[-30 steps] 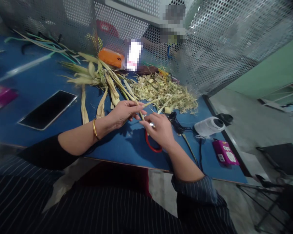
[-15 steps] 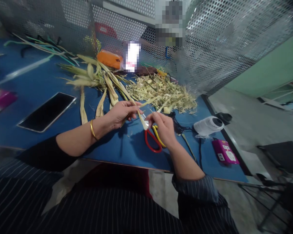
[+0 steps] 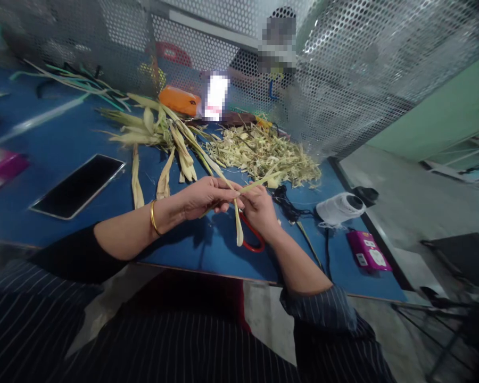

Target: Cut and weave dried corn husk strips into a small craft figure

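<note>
My left hand [image 3: 213,198] is closed on dried corn husk strips [image 3: 238,223], thumb pressed over them. One strip hangs down past the fingers toward the table's front; another sticks out to the upper right. My right hand [image 3: 259,210] meets the left, its fingers closed at the crossing of the strips. Beneath and between the hands lie scissors with a red handle loop [image 3: 255,242], partly covered by the right hand. Behind the hands lies a bunch of longer husks [image 3: 151,125], beside a heap of shredded husk [image 3: 263,151].
On the blue table [image 3: 80,133], a dark-screened phone [image 3: 80,186] lies left. At right are a white thread spool [image 3: 340,207], a purple box [image 3: 369,250] and black cord [image 3: 289,205]. An orange packet [image 3: 179,101] and a lit phone [image 3: 216,96] stand by the perforated metal screen [image 3: 207,40].
My right hand has moved up and left to meet my left hand at the strips. The hanging strip's end has dropped lower, and the scissors' yellow loop is now hidden.
</note>
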Tool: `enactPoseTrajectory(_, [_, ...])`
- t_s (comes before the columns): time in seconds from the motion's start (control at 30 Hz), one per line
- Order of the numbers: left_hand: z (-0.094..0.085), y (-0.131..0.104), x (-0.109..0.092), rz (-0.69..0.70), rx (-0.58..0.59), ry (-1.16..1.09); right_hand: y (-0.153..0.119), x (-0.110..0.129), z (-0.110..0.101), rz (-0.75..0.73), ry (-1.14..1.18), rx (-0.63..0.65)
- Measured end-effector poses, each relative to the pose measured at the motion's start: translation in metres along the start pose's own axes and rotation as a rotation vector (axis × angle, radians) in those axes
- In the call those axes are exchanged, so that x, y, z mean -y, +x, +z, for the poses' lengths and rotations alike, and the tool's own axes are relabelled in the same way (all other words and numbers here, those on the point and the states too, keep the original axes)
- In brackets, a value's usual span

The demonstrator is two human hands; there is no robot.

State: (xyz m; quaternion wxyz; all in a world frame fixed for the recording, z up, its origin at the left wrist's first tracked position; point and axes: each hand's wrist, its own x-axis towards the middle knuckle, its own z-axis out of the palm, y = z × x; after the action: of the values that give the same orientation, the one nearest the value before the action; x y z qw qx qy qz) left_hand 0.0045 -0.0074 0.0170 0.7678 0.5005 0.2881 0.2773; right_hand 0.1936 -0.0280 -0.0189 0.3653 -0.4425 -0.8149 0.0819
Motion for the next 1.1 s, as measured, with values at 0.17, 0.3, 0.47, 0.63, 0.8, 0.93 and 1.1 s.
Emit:
enactPoseTrajectory(0.17, [-0.002, 0.001, 0.001, 0.048, -0.102, 0.109, 0.003, -0.005, -0.010, 0.072, 0.118, -0.076])
enactPoseTrajectory(0.3, [0.000, 0.003, 0.003, 0.059, -0.226, 0.240, 0.005, 0.001, -0.035, 0.241, 0.088, -0.611])
enactPoseTrajectory(0.47, [0.012, 0.003, 0.013, 0.017, -0.116, 0.496, 0.009, 0.021, -0.042, 0.174, -0.035, -0.380])
enactPoseTrajectory(0.63, [0.014, 0.006, 0.022, 0.068, -0.016, 0.676, 0.012, 0.030, -0.027, 0.285, 0.253, -0.018])
enactPoseTrajectory(0.8, [0.013, 0.007, 0.019, -0.011, -0.136, 0.491, 0.004, 0.031, -0.027, 0.328, 0.347, -0.200])
enactPoseTrajectory(0.93, [0.013, 0.007, 0.010, -0.111, -0.272, 0.210, -0.003, 0.035, -0.022, 0.037, -0.145, -0.220])
enactPoseTrajectory(1.1, [0.008, 0.008, 0.005, -0.097, -0.208, -0.055, -0.005, 0.036, -0.015, -0.169, -0.478, -0.153])
